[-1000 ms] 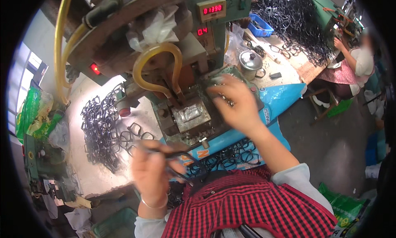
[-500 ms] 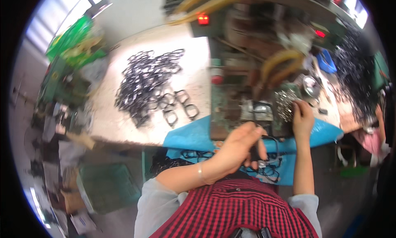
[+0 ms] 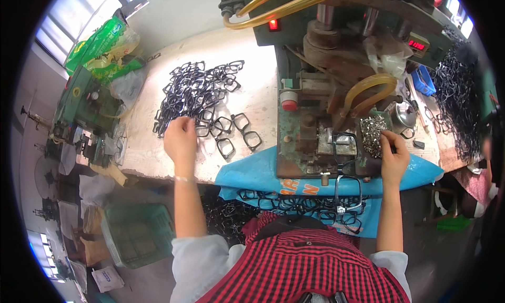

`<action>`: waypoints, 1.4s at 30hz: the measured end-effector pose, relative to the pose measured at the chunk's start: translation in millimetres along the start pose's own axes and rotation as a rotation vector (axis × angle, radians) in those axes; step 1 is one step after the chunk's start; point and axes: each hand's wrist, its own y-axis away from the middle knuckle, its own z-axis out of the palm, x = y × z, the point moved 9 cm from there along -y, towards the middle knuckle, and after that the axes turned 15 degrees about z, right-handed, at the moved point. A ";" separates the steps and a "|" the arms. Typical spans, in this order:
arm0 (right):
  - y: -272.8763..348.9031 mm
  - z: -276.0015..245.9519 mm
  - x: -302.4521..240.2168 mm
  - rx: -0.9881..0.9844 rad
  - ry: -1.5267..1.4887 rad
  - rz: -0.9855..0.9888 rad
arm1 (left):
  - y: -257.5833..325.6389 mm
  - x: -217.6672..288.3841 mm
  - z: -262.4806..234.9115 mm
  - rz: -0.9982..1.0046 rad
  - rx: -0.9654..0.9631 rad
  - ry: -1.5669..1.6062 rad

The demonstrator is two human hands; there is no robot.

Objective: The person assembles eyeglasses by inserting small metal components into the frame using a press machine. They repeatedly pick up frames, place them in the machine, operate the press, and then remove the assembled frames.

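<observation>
My left hand (image 3: pixel 180 145) is at the near edge of a pile of black eyeglass frames (image 3: pixel 192 90), its fingers curled together. Whether they grip a frame is hidden. At the right, my right hand (image 3: pixel 394 158) pinches its thumb and fingers together beside a tray of small metal parts (image 3: pixel 372 132); anything held there is too small to make out. Between my hands, a black eyeglass frame (image 3: pixel 348 192) sits at the press (image 3: pixel 302 150), one rim over the metal fixture and the other hanging past the front edge.
Yellow hoses (image 3: pixel 368 82) loop near the press head. A blue sheet (image 3: pixel 247 169) drapes the bench front, with more frames below. Left of me stands a green crate (image 3: pixel 139 234). A blue basket (image 3: pixel 422 81) and another dark heap of frames (image 3: pixel 455 103) lie at the right.
My left hand has moved from in front of the press leftward to the pile, uncovering the frame at the fixture. My right hand stays by the metal parts. The view is sharper now.
</observation>
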 end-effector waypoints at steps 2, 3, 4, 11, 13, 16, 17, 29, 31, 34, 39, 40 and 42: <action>-1.9 10.5 -5.5 -0.021 -0.016 -0.021 | -9.7 -53.1 28.1 -0.230 -0.267 -0.221; -1.2 14.9 -7.4 -0.024 0.004 -0.015 | -12.7 -70.3 38.6 -0.278 -0.302 -0.281; -1.1 17.6 -7.4 -0.024 0.029 -0.007 | -13.4 -85.7 53.1 -0.324 -0.341 -0.336; 14.9 -24.9 12.4 0.106 0.092 -0.030 | 14.9 -72.5 125.0 -0.311 -0.347 0.091; 21.5 -41.3 13.2 0.147 0.109 -0.047 | 23.8 -58.5 144.1 -0.270 -0.308 0.401; 28.7 -42.2 0.3 0.084 0.046 0.058 | 32.6 -36.5 149.6 -0.335 -0.141 0.870; 30.8 -35.5 -14.2 0.018 0.004 0.035 | 31.0 -23.7 145.8 -0.346 -0.126 0.948; 29.4 79.2 -92.5 -0.398 -0.339 0.036 | 52.9 95.4 97.4 -0.308 0.043 1.472; 32.8 77.2 -92.1 -0.390 -0.345 0.037 | 54.1 111.0 77.9 -0.258 0.086 1.505; 29.8 77.5 -96.4 -0.441 -0.393 0.077 | 23.5 160.0 9.3 0.071 0.218 1.706; 40.4 94.8 -101.2 -0.556 -0.626 0.199 | -5.2 221.4 -58.1 0.538 0.287 1.580; 43.8 94.7 -105.3 -0.531 -0.615 0.192 | -8.6 218.4 -55.8 0.489 0.338 1.535; 48.8 86.7 -109.8 -0.460 -0.592 0.189 | -7.1 224.5 -57.7 0.418 0.326 1.673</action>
